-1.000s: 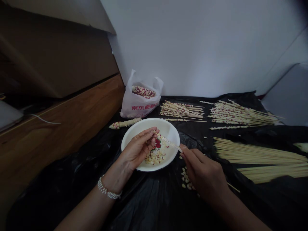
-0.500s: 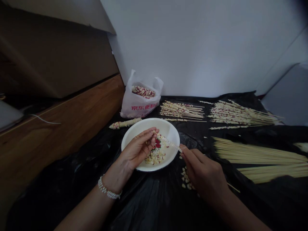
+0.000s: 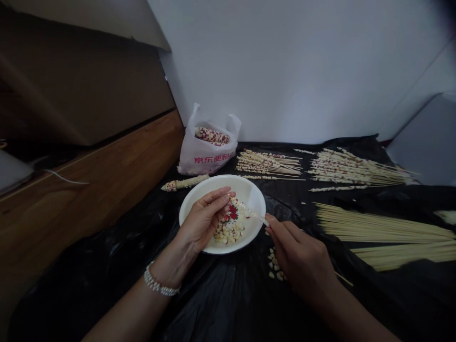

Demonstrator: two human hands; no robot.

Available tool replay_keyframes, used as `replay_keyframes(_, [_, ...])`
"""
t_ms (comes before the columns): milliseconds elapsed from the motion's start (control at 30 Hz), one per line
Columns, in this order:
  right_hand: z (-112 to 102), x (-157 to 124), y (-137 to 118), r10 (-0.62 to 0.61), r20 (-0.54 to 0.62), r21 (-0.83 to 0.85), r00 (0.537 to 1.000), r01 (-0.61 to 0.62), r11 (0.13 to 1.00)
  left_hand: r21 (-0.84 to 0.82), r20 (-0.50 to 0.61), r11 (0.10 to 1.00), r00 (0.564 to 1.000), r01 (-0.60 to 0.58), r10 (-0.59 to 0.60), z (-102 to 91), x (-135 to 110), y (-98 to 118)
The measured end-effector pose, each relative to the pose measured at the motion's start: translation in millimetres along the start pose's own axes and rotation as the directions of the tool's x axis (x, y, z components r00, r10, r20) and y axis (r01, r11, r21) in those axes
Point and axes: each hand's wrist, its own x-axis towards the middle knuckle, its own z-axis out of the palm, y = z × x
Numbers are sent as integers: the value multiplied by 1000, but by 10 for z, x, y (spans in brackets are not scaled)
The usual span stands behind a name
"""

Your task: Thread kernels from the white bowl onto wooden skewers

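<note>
One strung skewer (image 3: 252, 213) slants over bowl (image 3: 195, 202) of kernels (image 3: 230, 233), centre to four o'clock; right hand (image 3: 302, 254) pinches it there; left hand (image 3: 201, 219), toward nine o'clock, fingertips gathered near tip, grip unclear. Threading seemingly in hand; next push calls for steady skewer.

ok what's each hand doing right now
Left hand: curled near the tip of the corn-kernel skewer; grip can't be told.
Right hand: closed, holding that skewer.
</note>
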Motion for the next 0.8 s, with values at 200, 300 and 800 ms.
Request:
replay_keyframes(200, [-11, 7, -2, 1, 12, 15, 1000, -1, 1000, -121, 73, 976, 982, 182, -174, -57, 36, 2])
replay_keyframes(300, [-10, 11, -2, -2, -3, 6, 1000, 2, 1000, -156, 74, 969, 980, 193, -183, -65, 44, 2])
replay_keyframes(800, [-35, 41, -20, 6, -23, 27, 1000, -5, 1000, -118, 76, 986, 991, 121, -113, -7, 17, 9])
